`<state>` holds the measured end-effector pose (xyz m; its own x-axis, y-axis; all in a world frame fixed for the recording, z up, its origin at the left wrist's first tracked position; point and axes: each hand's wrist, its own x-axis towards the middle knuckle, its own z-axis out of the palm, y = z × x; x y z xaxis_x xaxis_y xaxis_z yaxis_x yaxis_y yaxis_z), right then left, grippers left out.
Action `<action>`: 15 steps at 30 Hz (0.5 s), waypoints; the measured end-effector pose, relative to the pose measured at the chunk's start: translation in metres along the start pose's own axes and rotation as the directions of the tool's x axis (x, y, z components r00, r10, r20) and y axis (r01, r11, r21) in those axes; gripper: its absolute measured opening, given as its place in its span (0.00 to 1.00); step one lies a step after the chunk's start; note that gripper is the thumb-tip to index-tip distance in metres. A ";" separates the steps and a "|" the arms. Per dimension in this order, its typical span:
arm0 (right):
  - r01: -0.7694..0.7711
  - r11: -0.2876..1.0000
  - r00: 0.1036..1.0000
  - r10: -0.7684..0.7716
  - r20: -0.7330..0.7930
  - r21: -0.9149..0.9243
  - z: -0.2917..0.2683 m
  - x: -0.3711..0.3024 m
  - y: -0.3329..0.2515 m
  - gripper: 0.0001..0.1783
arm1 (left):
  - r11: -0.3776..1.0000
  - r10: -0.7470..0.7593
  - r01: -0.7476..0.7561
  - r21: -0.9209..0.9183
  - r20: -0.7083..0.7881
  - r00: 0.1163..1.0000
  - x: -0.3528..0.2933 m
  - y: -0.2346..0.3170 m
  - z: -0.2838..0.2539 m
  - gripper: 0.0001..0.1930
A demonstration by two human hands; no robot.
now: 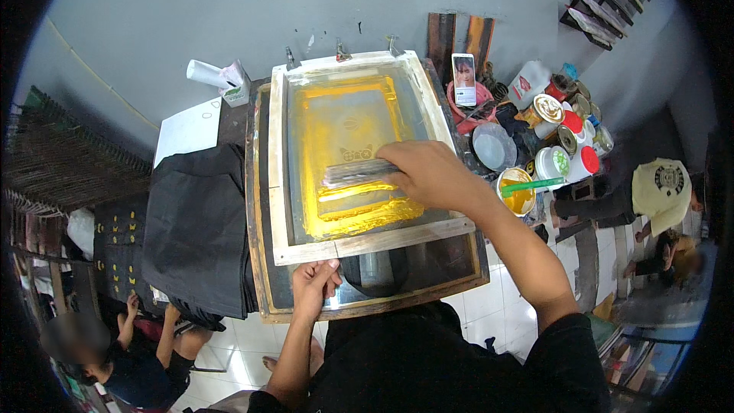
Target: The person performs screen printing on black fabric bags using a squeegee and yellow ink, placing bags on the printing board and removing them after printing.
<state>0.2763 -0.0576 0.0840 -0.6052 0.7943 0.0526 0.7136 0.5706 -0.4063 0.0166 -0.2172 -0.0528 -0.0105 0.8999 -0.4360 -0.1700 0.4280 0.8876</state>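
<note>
My right hand [428, 172] is closed around the end of a squeegee [352, 173], which lies across the mesh of a screen printing frame [367, 249]. Yellow ink [359, 218] forms a thick band on the near side of the squeegee and a smeared border around the mesh. A faint printed design shows just beyond the blade. At the near rail of the white wooden frame, my left hand [315, 284] has its fingers curled; whether they grip anything there cannot be made out. Beneath the frame, a dark rounded platen [375, 269] shows partly on a wood-edged board [451, 271].
Black fabric pieces [199, 229] are stacked at left beside white paper [188, 133]. To the right stand an ink tub [517, 197] with a green spatula [535, 186], several jars, and a phone [463, 79]. Clamps [342, 50] line the frame's far rail. Other people sit lower left and right.
</note>
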 end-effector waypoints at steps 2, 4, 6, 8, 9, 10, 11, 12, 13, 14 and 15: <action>0.019 1.000 0.998 -0.019 0.061 -0.009 -0.006 -0.012 0.006 0.19 | 1.000 0.010 -0.010 -0.030 0.007 1.000 -0.001 0.000 0.000 0.14; 0.040 0.999 0.990 -0.038 0.136 -0.008 0.003 -0.037 0.005 0.20 | 0.999 0.012 -0.012 -0.048 0.011 1.000 0.000 0.001 0.002 0.15; 0.129 0.989 0.988 -0.122 0.090 -0.074 0.017 -0.055 0.005 0.20 | 0.999 0.004 -0.004 -0.053 0.003 1.000 0.000 0.002 0.008 0.15; 0.197 0.972 0.980 -0.194 0.037 -0.130 0.027 -0.060 0.003 0.18 | 0.998 0.009 -0.009 -0.056 -0.001 1.000 0.001 0.003 0.009 0.15; 0.217 0.966 0.976 -0.214 0.035 -0.137 0.030 -0.054 0.005 0.17 | 0.999 0.010 -0.010 -0.053 -0.004 1.000 0.000 0.002 0.008 0.15; 0.238 0.961 0.971 -0.236 0.033 -0.144 0.032 -0.046 0.010 0.16 | 0.998 0.017 -0.016 -0.055 0.012 1.000 0.001 -0.004 0.004 0.15; 0.260 0.954 0.966 -0.258 0.032 -0.150 0.034 -0.035 0.015 0.15 | 0.999 0.011 -0.011 -0.052 0.006 1.000 0.000 -0.006 0.002 0.16; 0.266 0.952 0.964 -0.266 0.018 -0.150 0.037 -0.021 0.023 0.16 | 0.999 0.008 -0.008 -0.053 -0.005 1.000 -0.001 -0.002 0.003 0.16; 0.267 0.952 0.963 -0.270 0.003 -0.152 0.038 -0.005 0.033 0.16 | 0.999 0.005 -0.006 -0.053 -0.012 1.000 -0.001 0.000 0.004 0.16; 0.270 0.951 0.961 -0.275 -0.011 -0.153 0.038 0.012 0.043 0.17 | 0.999 -0.008 0.008 -0.041 -0.010 1.000 -0.001 -0.002 0.003 0.16; 0.265 0.951 0.962 -0.271 -0.018 -0.162 0.039 0.031 0.051 0.16 | 0.999 -0.012 0.011 -0.040 -0.018 1.000 0.000 -0.002 0.002 0.16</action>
<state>0.2802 -0.0115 0.0289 -0.7693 0.6137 0.1775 0.5754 0.7863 -0.2249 0.0193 -0.2183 -0.0542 -0.0263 0.8931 -0.4491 -0.2090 0.4344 0.8761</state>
